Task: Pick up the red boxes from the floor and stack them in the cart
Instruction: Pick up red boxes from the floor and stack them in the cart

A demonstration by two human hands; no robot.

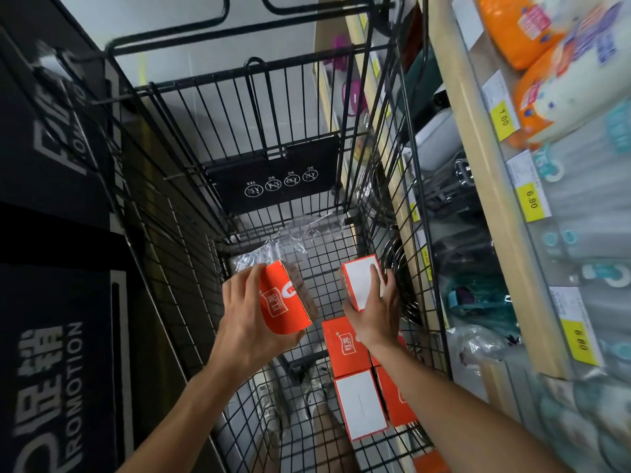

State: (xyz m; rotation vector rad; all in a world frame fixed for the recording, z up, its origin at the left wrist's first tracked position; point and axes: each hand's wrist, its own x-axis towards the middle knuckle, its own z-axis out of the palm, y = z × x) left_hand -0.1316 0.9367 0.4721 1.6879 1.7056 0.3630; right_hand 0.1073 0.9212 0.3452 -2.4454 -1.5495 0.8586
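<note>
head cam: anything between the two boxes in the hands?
Nothing at that height. The box in the left hand and the box in the right hand are apart; through the gap you see only the cart's wire floor, in the head view.

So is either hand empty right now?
No. The left hand grips a red box and the right hand grips another box, both over the cart.

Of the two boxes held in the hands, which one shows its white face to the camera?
The box in the right hand: its white face is turned up, while the left hand's box shows red with a logo.
</note>
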